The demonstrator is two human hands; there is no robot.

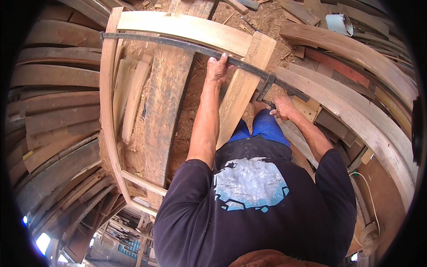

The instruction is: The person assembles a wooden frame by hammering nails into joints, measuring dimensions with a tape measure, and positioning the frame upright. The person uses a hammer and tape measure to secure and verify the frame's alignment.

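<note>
A long dark metal bar clamp (178, 43) lies across the top rail of a pale wooden frame (109, 89). My left hand (218, 67) grips the bar near the frame's right upright (242, 89). My right hand (284, 108) is closed around the clamp's screw handle, just below the dark clamp jaw (267, 84) that presses on the upright's outer side. The frame rests on a worn plank (162, 102) over sawdust-covered ground.
Stacks of dark planks (58, 102) line the left side. Pale curved boards (364, 115) and offcuts lie on the right. A white cable (369, 196) runs down at the lower right. Loose slats (133, 98) lie inside the frame.
</note>
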